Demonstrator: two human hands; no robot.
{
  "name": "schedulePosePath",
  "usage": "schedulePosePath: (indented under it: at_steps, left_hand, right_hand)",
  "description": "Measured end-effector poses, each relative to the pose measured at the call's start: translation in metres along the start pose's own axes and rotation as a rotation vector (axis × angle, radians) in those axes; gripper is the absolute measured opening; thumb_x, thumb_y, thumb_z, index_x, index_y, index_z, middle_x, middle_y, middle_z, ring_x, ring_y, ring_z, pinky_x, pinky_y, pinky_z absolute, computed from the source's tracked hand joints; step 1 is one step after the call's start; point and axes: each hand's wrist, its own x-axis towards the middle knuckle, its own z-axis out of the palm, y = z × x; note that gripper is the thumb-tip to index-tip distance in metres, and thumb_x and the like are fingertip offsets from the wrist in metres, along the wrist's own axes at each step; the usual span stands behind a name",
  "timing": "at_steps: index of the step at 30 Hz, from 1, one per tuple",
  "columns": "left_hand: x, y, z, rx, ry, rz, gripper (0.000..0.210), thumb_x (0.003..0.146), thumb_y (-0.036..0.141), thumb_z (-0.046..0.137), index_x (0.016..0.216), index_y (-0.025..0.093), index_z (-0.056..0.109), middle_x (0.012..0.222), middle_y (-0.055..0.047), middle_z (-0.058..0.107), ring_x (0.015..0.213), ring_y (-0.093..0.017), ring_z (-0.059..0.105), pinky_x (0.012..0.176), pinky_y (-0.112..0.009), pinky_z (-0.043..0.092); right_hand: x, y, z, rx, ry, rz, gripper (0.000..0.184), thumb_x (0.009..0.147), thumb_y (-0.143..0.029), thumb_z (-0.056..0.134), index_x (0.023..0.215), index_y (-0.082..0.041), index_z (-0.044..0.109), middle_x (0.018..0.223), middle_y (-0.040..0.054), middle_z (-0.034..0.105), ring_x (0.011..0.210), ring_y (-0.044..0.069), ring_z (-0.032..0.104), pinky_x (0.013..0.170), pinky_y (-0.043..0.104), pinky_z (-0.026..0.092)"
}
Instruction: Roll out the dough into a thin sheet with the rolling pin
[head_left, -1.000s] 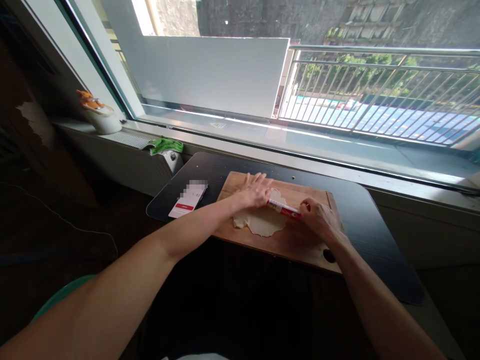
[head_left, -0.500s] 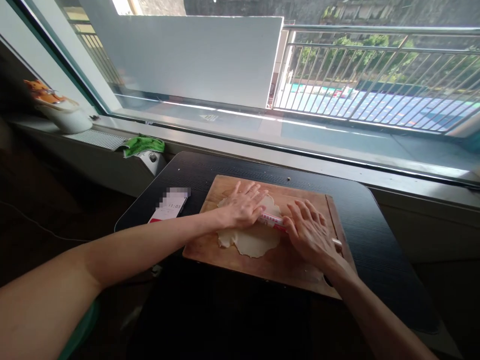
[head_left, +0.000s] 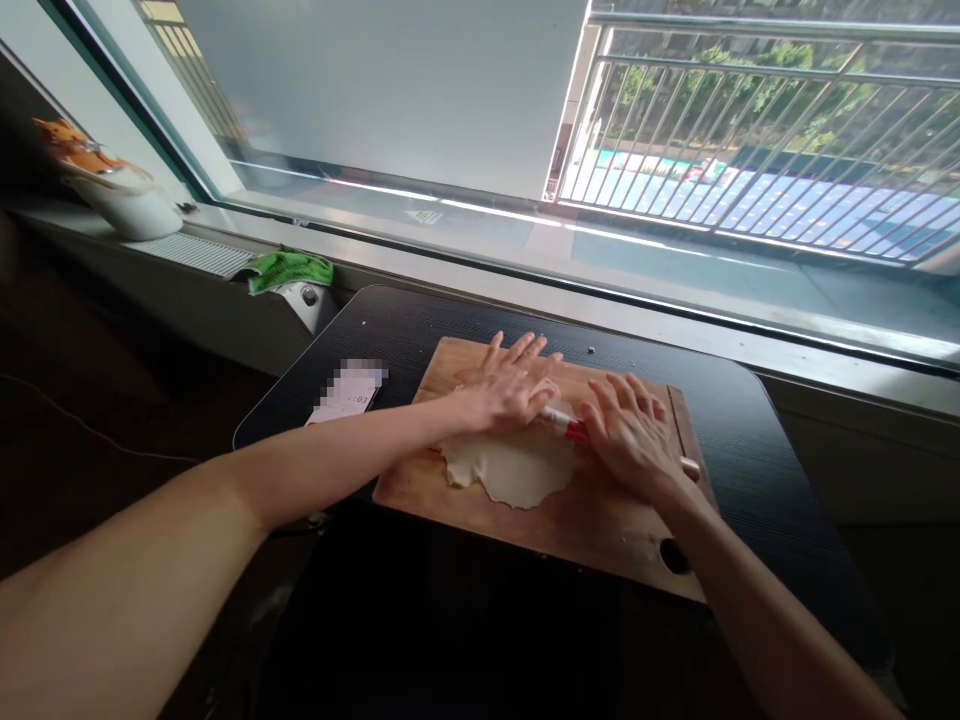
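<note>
A flattened sheet of pale dough with a ragged edge lies on a wooden cutting board. Across its far part rests a rolling pin with a red and white label, mostly covered by my hands. My left hand presses its palm on the left part of the pin, fingers stretched forward. On the right part lies my right hand, also flat with fingers extended. The pin's pale right end sticks out past my right wrist.
The board sits on a black table, with a phone to its left. Beyond are a window sill, a green cloth and a white pot with an orange figure. Small crumbs dot the tabletop.
Both hands have pushed forward, away from me, and the rolling pin has turned and moved toward the dough's far edge. The camera view has tilted slightly downward.
</note>
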Motion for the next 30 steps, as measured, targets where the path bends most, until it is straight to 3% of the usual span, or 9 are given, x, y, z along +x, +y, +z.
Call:
schedulePosePath:
  at_steps: [4,7,10,14,16,19,22,27,30]
  left_hand:
    - [0.026,-0.004,-0.006,0.002,-0.027,-0.166,0.063,0.104,0.040,0.030,0.163,0.015,0.026,0.171,-0.014,0.019,0.159,-0.029,0.014,0.126,-0.061,0.011]
    - [0.006,-0.002,-0.001,-0.016,-0.079,-0.032,0.061,0.104,0.044,0.029,0.161,0.022,0.031,0.169,-0.009,0.029,0.158,-0.029,0.019,0.126,-0.062,0.013]
    - [-0.004,-0.001,0.002,-0.005,-0.033,0.052,0.060,0.103,0.047,0.033,0.159,0.024,0.036,0.167,-0.008,0.034,0.157,-0.028,0.020,0.127,-0.059,0.011]
    - [0.026,-0.007,-0.004,0.003,-0.001,-0.137,0.061,0.104,0.041,0.033,0.161,0.020,0.031,0.169,-0.013,0.026,0.158,-0.030,0.019,0.126,-0.062,0.012]
    - [0.030,-0.007,-0.006,-0.003,-0.029,-0.156,0.062,0.104,0.041,0.031,0.161,0.017,0.029,0.169,-0.014,0.024,0.158,-0.030,0.017,0.126,-0.062,0.011]
    - [0.006,-0.003,-0.003,-0.024,-0.115,-0.017,0.063,0.104,0.047,0.031,0.160,0.020,0.032,0.169,-0.012,0.028,0.158,-0.030,0.019,0.125,-0.063,0.012]
    - [-0.004,-0.002,-0.001,-0.011,-0.094,0.056,0.060,0.103,0.047,0.034,0.159,0.024,0.036,0.167,-0.009,0.033,0.157,-0.029,0.021,0.126,-0.062,0.012]
    - [0.034,-0.010,-0.006,0.045,-0.013,-0.144,0.061,0.104,0.041,0.033,0.160,0.018,0.033,0.169,-0.013,0.026,0.158,-0.030,0.016,0.125,-0.063,0.011]
    - [0.020,-0.008,-0.005,0.031,-0.063,-0.068,0.061,0.104,0.043,0.030,0.160,0.018,0.033,0.169,-0.013,0.028,0.158,-0.030,0.018,0.125,-0.063,0.012]
  right_hand:
    - [0.032,0.002,-0.008,0.050,-0.065,0.191,0.063,0.103,-0.047,0.025,0.154,-0.016,0.044,0.164,0.0157,0.035,0.154,0.032,0.026,0.120,0.053,0.030]
    - [0.013,0.006,-0.001,0.086,-0.092,0.044,0.058,0.102,-0.049,0.026,0.149,-0.025,0.050,0.161,0.0103,0.042,0.151,0.030,0.033,0.118,0.052,0.035]
    - [0.002,0.009,0.006,0.087,-0.011,-0.080,0.054,0.102,-0.049,0.027,0.142,-0.029,0.056,0.158,0.0078,0.046,0.150,0.028,0.034,0.118,0.051,0.034]
    - [0.034,0.008,0.000,0.085,0.025,0.129,0.058,0.102,-0.048,0.027,0.148,-0.021,0.051,0.161,0.0152,0.040,0.150,0.032,0.032,0.117,0.056,0.033]
    - [0.038,0.006,-0.001,0.077,-0.003,0.195,0.059,0.102,-0.047,0.026,0.149,-0.019,0.050,0.161,0.0162,0.041,0.149,0.033,0.035,0.115,0.055,0.036]
    - [0.013,0.004,0.006,0.049,-0.005,0.077,0.055,0.102,-0.047,0.029,0.146,-0.025,0.054,0.158,0.0108,0.046,0.148,0.030,0.036,0.116,0.051,0.037]
    - [0.000,0.006,0.010,0.044,0.085,-0.042,0.051,0.102,-0.045,0.032,0.141,-0.027,0.058,0.155,0.0085,0.050,0.148,0.030,0.035,0.118,0.053,0.035]
    - [0.044,0.005,-0.003,0.089,0.074,0.168,0.057,0.102,-0.045,0.029,0.147,-0.018,0.052,0.158,0.0157,0.044,0.149,0.032,0.033,0.118,0.053,0.034]
    - [0.029,0.003,-0.002,0.104,-0.026,0.146,0.056,0.102,-0.047,0.027,0.143,-0.022,0.055,0.155,0.0134,0.049,0.147,0.031,0.037,0.116,0.052,0.036]
